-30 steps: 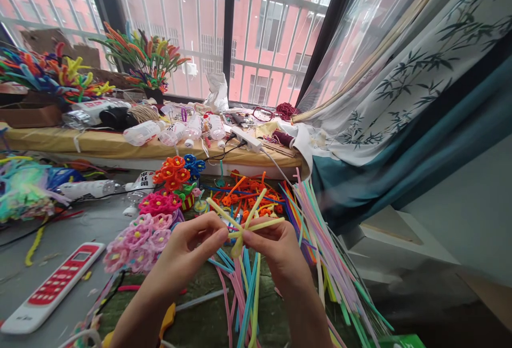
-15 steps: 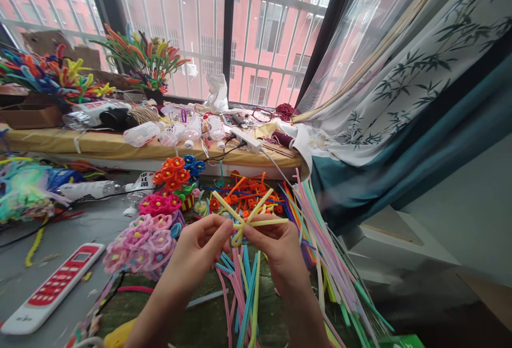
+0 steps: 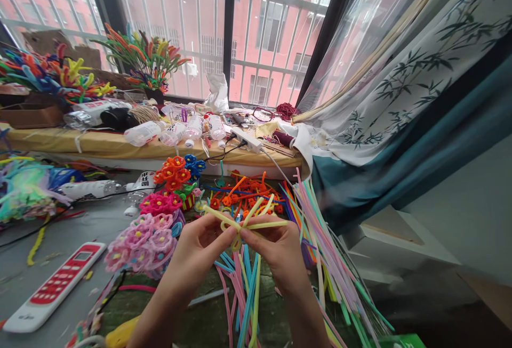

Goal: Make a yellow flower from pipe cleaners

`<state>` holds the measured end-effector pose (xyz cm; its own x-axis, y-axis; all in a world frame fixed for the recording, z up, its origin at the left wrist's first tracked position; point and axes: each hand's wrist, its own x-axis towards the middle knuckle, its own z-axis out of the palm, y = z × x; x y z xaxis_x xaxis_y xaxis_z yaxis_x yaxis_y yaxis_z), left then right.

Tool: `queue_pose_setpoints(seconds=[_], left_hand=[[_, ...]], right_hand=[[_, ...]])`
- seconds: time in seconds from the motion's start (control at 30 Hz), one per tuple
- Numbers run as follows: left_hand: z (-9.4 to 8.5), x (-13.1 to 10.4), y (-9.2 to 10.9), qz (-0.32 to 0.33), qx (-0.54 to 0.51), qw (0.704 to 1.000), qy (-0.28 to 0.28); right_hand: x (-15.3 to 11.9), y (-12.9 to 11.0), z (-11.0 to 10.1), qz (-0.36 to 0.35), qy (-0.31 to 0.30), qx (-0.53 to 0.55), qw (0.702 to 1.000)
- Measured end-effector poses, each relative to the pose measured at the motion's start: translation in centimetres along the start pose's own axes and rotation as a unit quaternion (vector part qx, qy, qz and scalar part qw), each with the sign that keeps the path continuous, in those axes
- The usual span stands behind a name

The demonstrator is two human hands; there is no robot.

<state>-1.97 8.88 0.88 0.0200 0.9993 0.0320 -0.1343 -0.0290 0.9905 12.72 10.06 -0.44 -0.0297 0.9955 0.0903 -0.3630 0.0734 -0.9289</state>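
Observation:
Both my hands pinch a pale yellow pipe cleaner piece near its centre. Several straight ends fan outward from it, and small loops are bent at its middle and underside. My left hand grips it from the left with thumb and fingers. My right hand holds it from the right, fingertips almost touching the left ones. Just below lie loose pink, blue and yellow pipe cleaners on the dark green table. Left of my hands stands a bunch of pink and lilac pipe cleaner flowers.
A white and red remote control lies at left. Long pastel pipe cleaners are heaped at right. Orange pipe cleaner pieces lie behind my hands. Plastic bottles and a power strip rest on the windowsill.
My left fingers have moved in closer to my right ones. One yellow end has swung lower to the left, and another small loop now shows beside the centre.

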Motion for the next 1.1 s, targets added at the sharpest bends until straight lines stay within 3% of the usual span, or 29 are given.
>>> queue_pose_setpoints(seconds=[0.23,0.3,0.37,0.43,0.53,0.6,0.63,0.67,0.7,0.73,0.8,0.83,0.87,0.93,1.1], left_hand=[[-0.5,0.1,-0.6,0.055,0.031,0.998,-0.01],[-0.8,0.4,-0.9,0.114,0.067,0.991,-0.014],[-1.0,0.6,-1.0,0.215,0.127,0.968,-0.023],[-1.1,0.8,-1.0,0.348,0.206,0.914,-0.022],[-1.2,0.6,-0.7,0.528,0.343,0.777,-0.003],[-1.4,0.4,-0.6,0.596,0.448,0.666,0.01],[-1.5,0.3,-0.7,0.61,0.484,0.627,0.017],[-1.7,0.4,-0.7,0.61,0.5,0.614,0.02],[-1.8,0.5,-0.8,0.596,0.491,0.635,0.018],[-1.8,0.6,-0.9,0.561,0.459,0.689,0.015],[-1.9,1.0,-1.0,0.4,0.333,0.854,0.006],[-1.8,1.2,-1.0,0.295,0.262,0.919,0.002],[-1.7,1.4,-1.1,0.199,0.198,0.96,0.0],[-1.3,1.5,-1.1,0.072,0.115,0.991,-0.011],[-0.1,1.5,-1.6,-0.065,0.004,0.997,-0.051]], right_hand=[[0.2,0.3,-0.5,0.011,0.002,0.015,1.0],[0.3,0.4,-0.6,0.018,0.004,0.027,0.999],[0.4,0.4,-0.7,0.028,0.007,0.046,0.999],[0.6,0.4,-0.7,0.037,0.007,0.067,0.997],[0.7,0.6,-0.6,0.055,-0.003,0.097,0.994],[0.7,0.8,-0.6,0.064,-0.012,0.115,0.991],[0.7,0.9,-0.6,0.065,-0.015,0.121,0.99],[0.7,1.0,-0.6,0.06,-0.014,0.122,0.991],[0.8,1.0,-0.7,0.048,-0.013,0.117,0.992],[0.8,1.0,-0.7,0.031,-0.008,0.106,0.994],[0.8,0.8,-0.9,-0.01,0.004,0.071,0.997],[0.8,0.8,-1.0,-0.03,0.008,0.052,0.998],[0.8,0.7,-1.0,-0.045,0.009,0.034,0.998],[0.8,0.7,-1.2,-0.064,0.004,0.001,0.998],[0.7,1.1,-1.6,-0.121,-0.025,-0.103,0.987]])
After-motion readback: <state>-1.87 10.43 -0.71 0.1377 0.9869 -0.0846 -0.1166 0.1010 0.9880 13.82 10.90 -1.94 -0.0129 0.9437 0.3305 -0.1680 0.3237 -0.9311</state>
